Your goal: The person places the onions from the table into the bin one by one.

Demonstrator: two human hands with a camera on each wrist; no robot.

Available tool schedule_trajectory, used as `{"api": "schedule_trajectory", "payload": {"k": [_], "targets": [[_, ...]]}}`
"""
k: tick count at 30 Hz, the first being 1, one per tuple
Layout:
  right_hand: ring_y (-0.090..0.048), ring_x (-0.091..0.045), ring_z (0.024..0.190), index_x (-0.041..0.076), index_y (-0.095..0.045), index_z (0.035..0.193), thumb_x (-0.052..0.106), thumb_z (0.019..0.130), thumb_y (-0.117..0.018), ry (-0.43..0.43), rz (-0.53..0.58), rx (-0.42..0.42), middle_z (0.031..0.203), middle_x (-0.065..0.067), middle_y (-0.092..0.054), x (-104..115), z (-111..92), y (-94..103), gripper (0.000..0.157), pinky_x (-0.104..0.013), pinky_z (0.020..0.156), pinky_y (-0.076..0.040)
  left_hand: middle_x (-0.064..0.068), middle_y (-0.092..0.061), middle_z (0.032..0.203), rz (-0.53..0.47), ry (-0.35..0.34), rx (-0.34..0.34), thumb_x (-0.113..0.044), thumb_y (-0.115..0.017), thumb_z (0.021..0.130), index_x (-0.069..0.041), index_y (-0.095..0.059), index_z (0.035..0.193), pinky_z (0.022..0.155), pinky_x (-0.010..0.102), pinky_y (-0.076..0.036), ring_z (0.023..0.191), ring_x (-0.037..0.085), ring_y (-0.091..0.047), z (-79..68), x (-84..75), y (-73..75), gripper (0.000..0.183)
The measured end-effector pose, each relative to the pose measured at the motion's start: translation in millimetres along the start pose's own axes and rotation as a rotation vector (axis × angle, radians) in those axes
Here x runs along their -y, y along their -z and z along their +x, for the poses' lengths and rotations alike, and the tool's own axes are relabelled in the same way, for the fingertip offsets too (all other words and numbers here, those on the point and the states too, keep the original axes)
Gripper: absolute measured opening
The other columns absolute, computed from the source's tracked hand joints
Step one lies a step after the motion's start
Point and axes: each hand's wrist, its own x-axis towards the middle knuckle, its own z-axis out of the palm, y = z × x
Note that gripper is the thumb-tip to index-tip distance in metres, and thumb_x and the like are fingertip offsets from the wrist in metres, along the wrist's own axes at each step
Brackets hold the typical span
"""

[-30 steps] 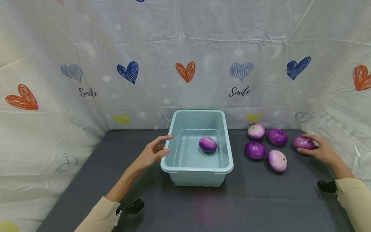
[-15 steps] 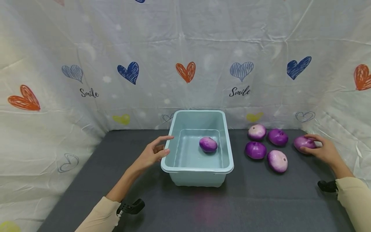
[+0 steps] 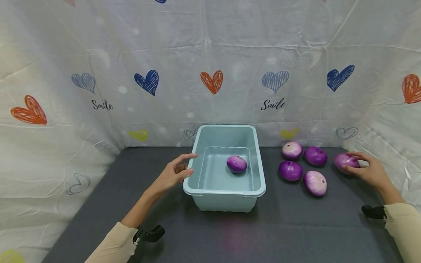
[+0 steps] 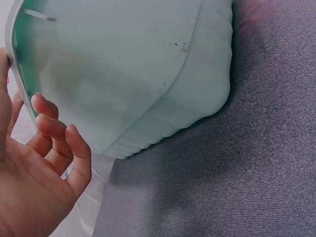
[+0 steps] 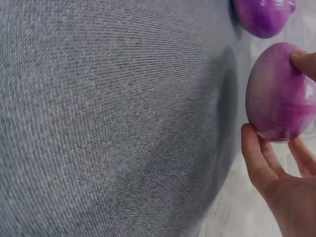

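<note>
One pale-blue tub (image 3: 223,202) stands on the worktop (image 3: 296,233), the left hand (image 3: 171,175) at its left rim, fingers apart. Farther off, one purple onion (image 3: 344,162), long axis roughly crosswise, is clamped by the fingers of the right hand (image 3: 371,172) (the nearer hand), well right of the tub, past four loose onions (image 3: 291,170).

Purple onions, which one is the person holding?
The rightmost onion in the head view, gripped by the right hand. No hand touches the other five: four onions beside the tub, one onion inside it.
</note>
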Motion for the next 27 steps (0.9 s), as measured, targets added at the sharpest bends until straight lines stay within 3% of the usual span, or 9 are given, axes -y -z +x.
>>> {"api": "schedule_trajectory", "payload": {"k": [2, 5, 14, 27], "targets": [[-0.043, 0.004, 0.099, -0.001, -0.062, 0.126, 0.016, 0.086, -0.085, 0.001, 0.033, 0.002, 0.107, 0.027, -0.053, 2.3, -1.1, 1.7, 0.049, -0.012, 0.072, -0.039, 0.012, -0.050, 0.078, 0.004, -0.002, -0.003, -0.012, -0.061, 0.104, -0.011, -0.047, 0.152, 0.063, 0.035, -0.047, 0.069, 0.020, -0.050, 0.1, -0.2, 0.3, 0.050], [-0.046, 0.005, 0.097, 0.000, -0.062, 0.127, 0.015, 0.088, -0.083, -0.003, 0.066, 0.010, 0.106, 0.033, -0.050, 6.0, -3.3, 3.9, 0.048, -0.008, 0.072, -0.040, 0.011, -0.051, 0.077, 0.016, -0.001, -0.008, -0.013, -0.061, 0.104, -0.012, -0.048, 0.152, 0.063, 0.038, -0.047, 0.069, 0.023, -0.050, 0.3, -0.3, 0.8, 0.050], [-0.054, 0.012, 0.087, 0.008, -0.064, 0.131, 0.014, 0.091, -0.080, -0.040, 0.129, 0.052, 0.113, 0.028, -0.048, 19.2, -7.9, 9.3, 0.044, -0.011, 0.069, -0.046, 0.010, -0.050, 0.076, 0.023, -0.006, -0.015, -0.012, -0.062, 0.103, -0.011, -0.049, 0.151, 0.061, 0.037, -0.045, 0.067, 0.023, -0.048, 0.1, -0.3, 0.9, 0.049], [-0.055, 0.013, 0.098, 0.013, -0.059, 0.141, 0.012, 0.094, -0.076, -0.018, 0.208, 0.097, 0.123, 0.022, -0.050, 51.8, -11.8, 6.7, 0.050, -0.011, 0.075, -0.047, 0.012, -0.052, 0.081, 0.034, 0.013, -0.036, -0.014, -0.064, 0.102, -0.012, -0.052, 0.150, 0.065, 0.040, -0.049, 0.074, 0.017, -0.052, -1.7, -5.0, 1.1, 0.049]]}}
